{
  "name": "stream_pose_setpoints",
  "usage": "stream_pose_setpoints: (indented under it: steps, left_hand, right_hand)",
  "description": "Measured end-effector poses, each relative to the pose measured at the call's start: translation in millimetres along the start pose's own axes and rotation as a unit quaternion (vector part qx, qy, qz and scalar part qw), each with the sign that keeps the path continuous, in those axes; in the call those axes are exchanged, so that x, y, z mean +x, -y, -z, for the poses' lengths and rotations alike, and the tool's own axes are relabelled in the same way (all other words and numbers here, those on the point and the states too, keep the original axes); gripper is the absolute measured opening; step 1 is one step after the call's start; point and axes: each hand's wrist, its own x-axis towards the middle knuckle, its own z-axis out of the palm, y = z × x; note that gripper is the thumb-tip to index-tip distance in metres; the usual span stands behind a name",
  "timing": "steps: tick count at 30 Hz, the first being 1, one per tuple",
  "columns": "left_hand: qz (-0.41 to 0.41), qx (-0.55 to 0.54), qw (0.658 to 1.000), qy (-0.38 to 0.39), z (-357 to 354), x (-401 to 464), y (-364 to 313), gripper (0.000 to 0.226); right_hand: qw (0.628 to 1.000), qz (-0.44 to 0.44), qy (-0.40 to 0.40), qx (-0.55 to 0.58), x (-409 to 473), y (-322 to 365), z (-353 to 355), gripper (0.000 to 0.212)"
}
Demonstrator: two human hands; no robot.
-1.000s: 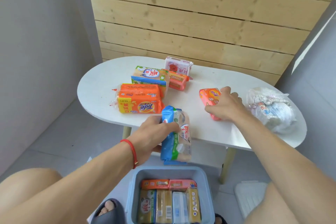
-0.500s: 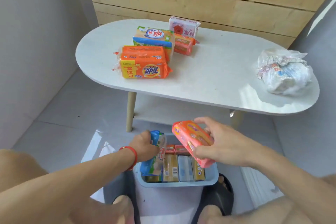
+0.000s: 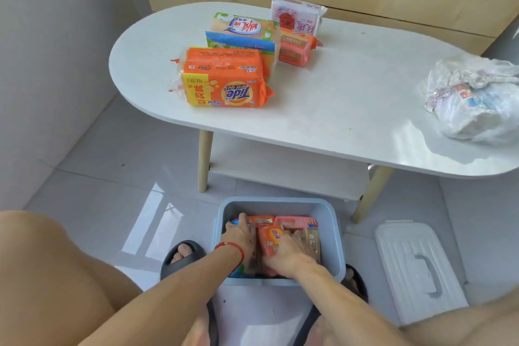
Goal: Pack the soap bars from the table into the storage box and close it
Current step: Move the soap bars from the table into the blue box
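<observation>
Our right fingers (image 3: 273,251) wrap the orange soap bar (image 3: 270,239), pressing it down among the bars already in the storage box (image 3: 332,233). Our left hand (image 3: 238,236) lies inside the box too, its fingers over a blue pack (image 3: 234,222) at the left wall; we cannot tell whether they grip it or only rest on it. The box stands open on the floor between our feet, its white lid (image 3: 418,270) lying just beside it on the right. On the desk (image 3: 337,98) above remain an orange Tide pack (image 3: 224,78), a blue and green pack (image 3: 243,34) touching behind it, a pink bar (image 3: 295,46), a white and red pack (image 3: 296,15) and, well apart, a crumpled plastic bag (image 3: 474,101).
</observation>
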Motion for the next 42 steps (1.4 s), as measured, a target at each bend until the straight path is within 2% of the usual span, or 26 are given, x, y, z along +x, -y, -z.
stream_pose_setpoints:
  steps: [1, 3, 6, 10, 12, 16, 21, 26, 29, 31, 34, 37, 38, 40, 42]
  left_hand:
    - [0.001, 0.039, 0.999, 0.013, -3, 2, -1, 0.049]
    - [-0.005, 0.127, 0.991, 0.032, -10, 6, 0, 0.063]
    - [-0.034, 0.260, 0.965, 0.018, -24, 14, 8, 0.063]
    - [-0.112, 0.393, 0.911, -0.060, -32, 19, 16, 0.051]
    - [-0.129, 0.389, 0.910, -0.068, -32, 19, 20, 0.048]
    - [-0.126, 0.366, 0.920, -0.054, -37, 22, 29, 0.050]
    - [-0.138, 0.366, 0.915, -0.099, -47, 13, 32, 0.050]
    - [-0.112, 0.391, 0.913, -0.003, -48, 10, 32, 0.043]
    - [-0.100, 0.380, 0.919, 0.030, -42, 9, 26, 0.040]
    - [-0.099, 0.368, 0.924, 0.034, -37, 9, 23, 0.039]
    - [-0.096, 0.329, 0.939, -0.014, -28, 4, 20, 0.034]
    - [-0.149, 0.320, 0.922, -0.160, -18, -6, 29, 0.037]
    - [-0.142, 0.307, 0.918, -0.206, -16, -7, 35, 0.044]
    - [-0.071, 0.232, 0.935, -0.260, -11, -4, 45, 0.063]
    - [-0.008, 0.125, 0.963, -0.237, -7, 7, 50, 0.080]
  right_hand:
    - [1.000, -0.004, -0.007, 0.010, 2, 2, -6, 0.100]
    - [1.000, 0.001, 0.003, 0.025, 7, 3, -16, 0.107]
    - [1.000, 0.020, 0.022, -0.001, 14, -1, -23, 0.094]
    - [0.999, 0.035, 0.015, -0.001, 17, -3, -17, 0.072]
    - [0.999, 0.032, 0.011, 0.001, 16, -3, -16, 0.067]
    - [0.999, 0.025, 0.013, -0.023, 14, 0, -22, 0.073]
    - [0.999, 0.027, 0.028, -0.028, 16, 0, -19, 0.060]
    - [0.996, 0.031, 0.042, -0.070, 10, 11, -26, 0.059]
    - [0.995, 0.044, 0.045, -0.083, 8, 17, -35, 0.046]
    - [0.993, 0.050, 0.047, -0.093, 5, 18, -39, 0.047]
    - [0.992, 0.058, 0.052, -0.095, 5, 14, -39, 0.050]
    - [0.995, 0.060, 0.055, -0.062, 7, 5, -29, 0.044]
    - [0.996, 0.064, 0.051, -0.041, 6, 2, -27, 0.043]
    - [0.997, 0.067, 0.032, -0.004, 3, -3, -21, 0.042]
    - [0.998, 0.067, 0.003, 0.017, 0, -6, -15, 0.039]
